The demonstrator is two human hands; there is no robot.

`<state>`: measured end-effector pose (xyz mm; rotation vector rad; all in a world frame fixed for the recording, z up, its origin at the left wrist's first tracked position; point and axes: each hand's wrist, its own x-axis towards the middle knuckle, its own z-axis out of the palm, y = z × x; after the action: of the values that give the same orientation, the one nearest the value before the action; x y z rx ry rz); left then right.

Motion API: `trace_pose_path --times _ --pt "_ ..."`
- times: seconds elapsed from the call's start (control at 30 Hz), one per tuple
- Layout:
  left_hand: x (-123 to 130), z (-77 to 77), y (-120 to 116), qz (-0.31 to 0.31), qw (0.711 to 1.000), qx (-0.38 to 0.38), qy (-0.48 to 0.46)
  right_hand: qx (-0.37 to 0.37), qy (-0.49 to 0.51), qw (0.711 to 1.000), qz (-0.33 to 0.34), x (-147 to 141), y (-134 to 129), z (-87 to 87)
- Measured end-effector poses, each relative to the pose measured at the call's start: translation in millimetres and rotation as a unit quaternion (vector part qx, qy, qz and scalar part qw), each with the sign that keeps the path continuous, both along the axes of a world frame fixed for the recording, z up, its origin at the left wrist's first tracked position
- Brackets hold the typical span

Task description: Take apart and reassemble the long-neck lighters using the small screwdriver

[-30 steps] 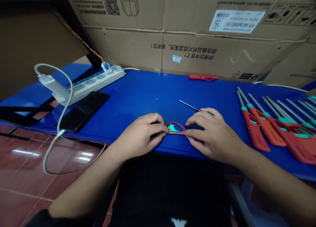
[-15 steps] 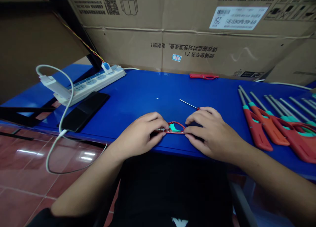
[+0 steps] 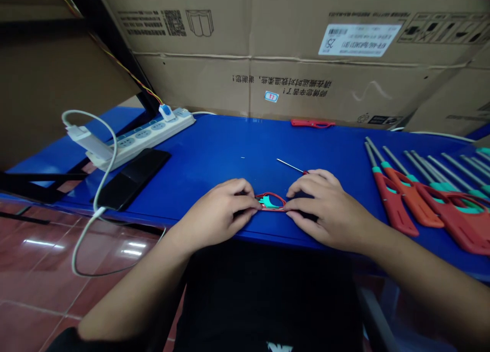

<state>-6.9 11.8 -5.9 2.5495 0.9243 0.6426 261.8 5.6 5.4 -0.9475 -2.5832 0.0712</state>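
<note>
A red lighter casing (image 3: pixel 276 194) with a green trigger (image 3: pixel 268 202) lies near the front edge of the table, between my hands. My left hand (image 3: pixel 225 209) pinches its left end, fingertips beside the trigger. At the other end, the thumb and fingers of my right hand (image 3: pixel 321 206) close on the casing. A screwdriver (image 3: pixel 291 165) with a thin metal shaft and red handle points out past the right hand's upper fingers; most of its handle is hidden, and whether the hand grips it I cannot tell.
Several finished-looking lighters (image 3: pixel 398 201) with metal tubes lie at the right. A red casing piece (image 3: pixel 312 123) rests at the back by a cardboard box (image 3: pixel 214 86). On the left are a black phone (image 3: pixel 132 181), a white power strip (image 3: pixel 143 132) and a white cable (image 3: pixel 78 240).
My left fingers have shifted slightly right, nearer the green trigger, covering the metal part seen at the left end. The right hand keeps its grip. The camera view has tilted a little.
</note>
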Motion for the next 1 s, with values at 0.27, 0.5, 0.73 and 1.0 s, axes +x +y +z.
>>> trace_pose_path --times 0.27,0.5,0.73,1.0 --pt "-2 2.9 0 -0.003 1.000 -0.002 -0.010 -0.062 0.048 0.997 -0.019 18 17 13.6" --pt "-16 18.8 8 0.066 0.995 0.028 -0.064 -0.019 -0.150 0.950 -0.272 69 94 32.8" --pt "-10 4.6 18 0.143 0.979 0.056 -0.137 -0.070 -0.239 0.907 -0.340 85 186 14.2" --pt "-19 4.8 21 0.187 0.968 0.084 -0.146 -0.072 -0.173 0.933 -0.308 61 190 24.1"
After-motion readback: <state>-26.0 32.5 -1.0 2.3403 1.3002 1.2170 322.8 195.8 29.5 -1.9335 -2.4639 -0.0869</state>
